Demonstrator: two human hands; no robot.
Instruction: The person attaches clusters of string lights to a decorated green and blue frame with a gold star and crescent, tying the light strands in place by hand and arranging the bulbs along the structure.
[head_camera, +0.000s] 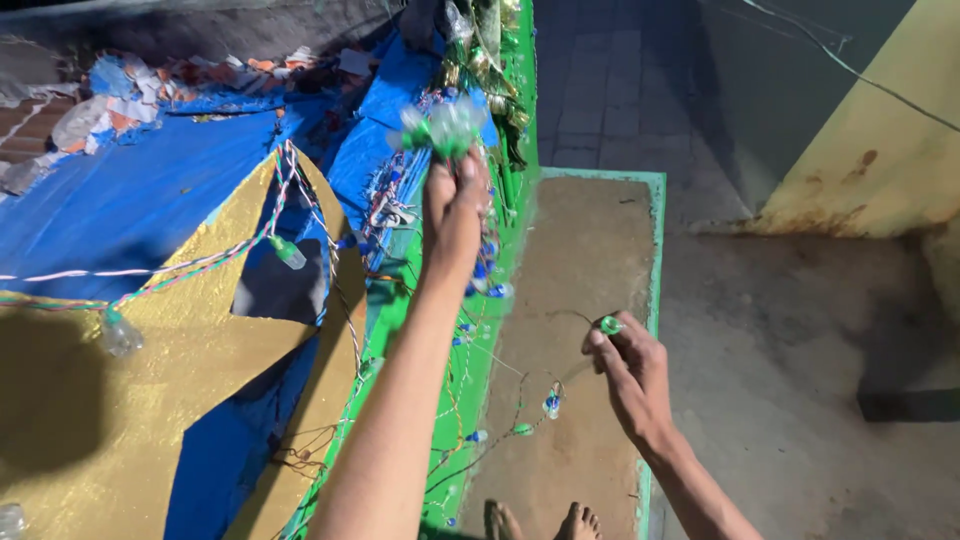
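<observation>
Green bulbs (445, 128) blurred in left hand (455, 205) | right hand (625, 365) fingers pinch bulb (610, 325)

Outdoor paved yard (800, 380), decorated structure (150, 200)

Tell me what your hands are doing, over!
Left hand raised, shut on bunch of bulbs. Right hand lower, pinching green bulb on the wire. Light strings tangled across the blue and gold board alongside.

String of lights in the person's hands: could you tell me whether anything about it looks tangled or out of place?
Yes. The light string droops in loose, tangled loops between the left hand, which grips a bunch of bulbs, and the right hand, which pinches one green bulb.
</observation>
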